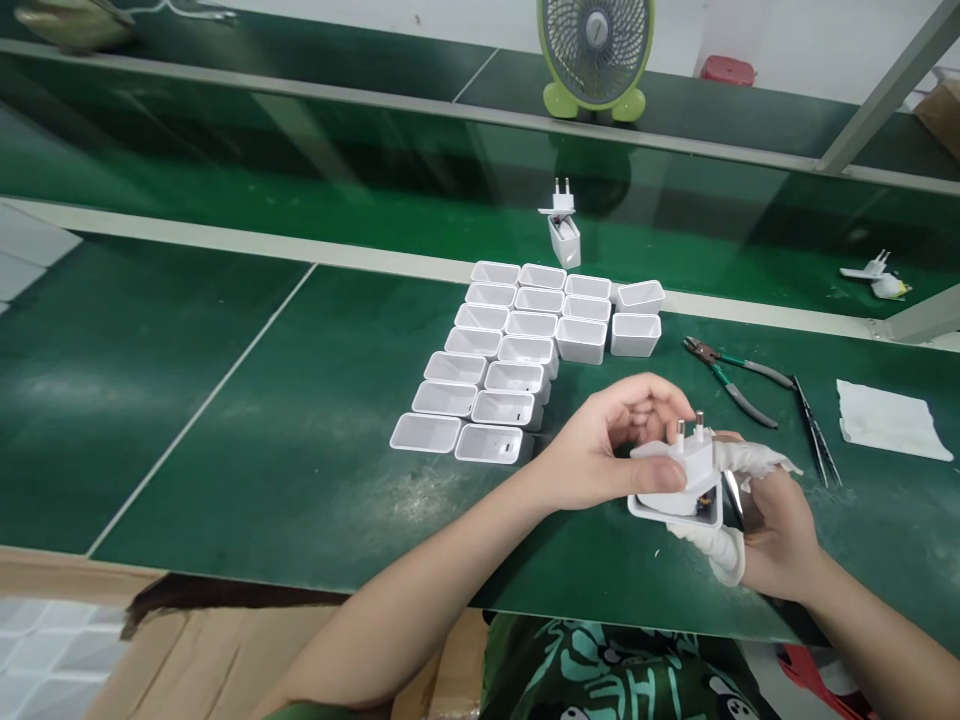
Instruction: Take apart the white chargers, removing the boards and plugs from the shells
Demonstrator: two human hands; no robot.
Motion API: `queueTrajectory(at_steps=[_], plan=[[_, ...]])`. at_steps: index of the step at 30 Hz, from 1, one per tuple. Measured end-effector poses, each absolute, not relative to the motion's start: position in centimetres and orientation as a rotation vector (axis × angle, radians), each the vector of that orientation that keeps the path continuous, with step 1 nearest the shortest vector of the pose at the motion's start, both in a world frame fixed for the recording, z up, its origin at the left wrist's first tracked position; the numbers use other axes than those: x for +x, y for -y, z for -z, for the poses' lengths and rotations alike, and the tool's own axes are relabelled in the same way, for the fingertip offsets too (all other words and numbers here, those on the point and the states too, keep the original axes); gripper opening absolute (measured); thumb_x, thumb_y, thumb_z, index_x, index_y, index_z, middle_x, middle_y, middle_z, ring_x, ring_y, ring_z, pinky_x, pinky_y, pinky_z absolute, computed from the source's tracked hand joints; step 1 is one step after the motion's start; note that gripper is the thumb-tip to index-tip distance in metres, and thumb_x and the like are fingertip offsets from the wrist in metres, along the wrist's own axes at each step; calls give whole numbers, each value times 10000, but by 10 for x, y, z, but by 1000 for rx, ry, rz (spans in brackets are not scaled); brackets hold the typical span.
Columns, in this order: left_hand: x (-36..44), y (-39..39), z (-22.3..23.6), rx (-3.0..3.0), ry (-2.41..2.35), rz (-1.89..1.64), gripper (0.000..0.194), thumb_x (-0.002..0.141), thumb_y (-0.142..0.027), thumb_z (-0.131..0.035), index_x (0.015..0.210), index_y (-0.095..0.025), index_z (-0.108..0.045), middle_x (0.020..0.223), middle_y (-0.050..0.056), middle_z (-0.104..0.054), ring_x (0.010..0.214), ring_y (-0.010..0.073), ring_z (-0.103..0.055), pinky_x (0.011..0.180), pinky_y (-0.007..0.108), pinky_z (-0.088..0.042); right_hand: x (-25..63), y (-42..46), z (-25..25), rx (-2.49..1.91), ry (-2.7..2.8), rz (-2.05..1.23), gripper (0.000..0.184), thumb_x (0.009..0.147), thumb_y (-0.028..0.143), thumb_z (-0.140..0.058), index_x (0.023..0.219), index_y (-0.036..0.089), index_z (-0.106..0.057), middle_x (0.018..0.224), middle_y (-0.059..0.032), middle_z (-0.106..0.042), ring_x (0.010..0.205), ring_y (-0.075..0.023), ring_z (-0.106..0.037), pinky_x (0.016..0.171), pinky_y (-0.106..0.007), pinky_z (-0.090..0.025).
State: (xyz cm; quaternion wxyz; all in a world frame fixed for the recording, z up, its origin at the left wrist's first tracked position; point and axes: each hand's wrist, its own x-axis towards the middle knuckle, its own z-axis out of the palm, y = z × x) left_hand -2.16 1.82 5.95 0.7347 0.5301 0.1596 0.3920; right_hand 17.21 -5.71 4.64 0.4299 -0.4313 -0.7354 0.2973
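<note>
My left hand [600,450] pinches a white plug cover [696,462] with two metal pins pointing up, its thumb pressed on the cover. Below the cover is an open white charger housing [641,510], gripped by my right hand [784,530]. White wrapping [724,550] covers some right-hand fingers. The cover sits tilted over the housing's mouth, and small inner parts show through the gap. A shiny metal piece [733,498] shows by the right palm; I cannot tell what it is. Left of my hands stand rows of open white housings [581,345].
Green-handled cutting pliers [724,376], metal tweezers [816,435] and a white cloth or paper sheet [892,420] lie to the right. Beyond the pale strip are a charger with its plug cover [565,242] and another plug piece [877,272]. A green fan [596,60] stands higher up.
</note>
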Motion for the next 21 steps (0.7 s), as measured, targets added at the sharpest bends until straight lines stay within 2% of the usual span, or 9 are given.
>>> queueTrajectory(at_steps=[3, 5, 10, 15, 18, 21], plan=[[-19, -19, -54, 1256, -448, -913, 636, 598, -505, -872, 1064, -188, -575, 983, 48, -612, 860, 148, -602, 731, 230, -500, 169, 58, -45, -1174, 1595, -726, 503, 751, 268, -811, 1183, 254, -552, 1101, -98, -671, 1004, -285, -681, 849, -423, -567], [-17, -17, -53, 1319, -502, -829, 601, 621, -427, -879, 1079, -191, -569, 1026, 62, -635, 937, 185, -630, 782, 260, -522, 166, 55, -47, -1167, 1469, -727, 487, 750, 265, -816, 1153, 265, -542, 1060, -80, -683, 953, -273, -701, 819, -421, -587], [-11, -10, -55, 1361, -517, -775, 434, 725, -236, -807, 1091, -177, -581, 1019, 77, -703, 916, 209, -701, 813, 316, -581, 164, 46, -54, -1084, 1450, -769, 451, 779, 256, -790, 1152, 285, -539, 1015, -59, -684, 907, -253, -709, 754, -393, -607], [-11, -5, -53, 1478, -473, -932, 396, 720, -265, -817, 1056, -153, -638, 993, 93, -714, 859, 207, -716, 755, 294, -606, 171, 50, -47, -1062, 1578, -520, 475, 783, 260, -773, 1200, 309, -549, 1142, -94, -619, 1013, -282, -661, 792, -440, -581], [-12, -5, -50, 1637, -434, -1060, 422, 728, -288, -816, 1095, -157, -654, 1092, 132, -705, 917, 220, -713, 752, 282, -607, 176, 53, -44, -1043, 1663, -380, 510, 742, 322, -795, 1185, 324, -542, 1075, -92, -639, 979, -308, -660, 784, -487, -564], [-13, -7, -47, 1794, -386, -1182, 403, 741, -270, -805, 1102, -164, -660, 1092, 151, -712, 972, 241, -709, 795, 306, -609, 179, 56, -44, -1149, 1692, -428, 496, 717, 394, -793, 1146, 334, -550, 983, -89, -666, 932, -331, -672, 804, -531, -549]])
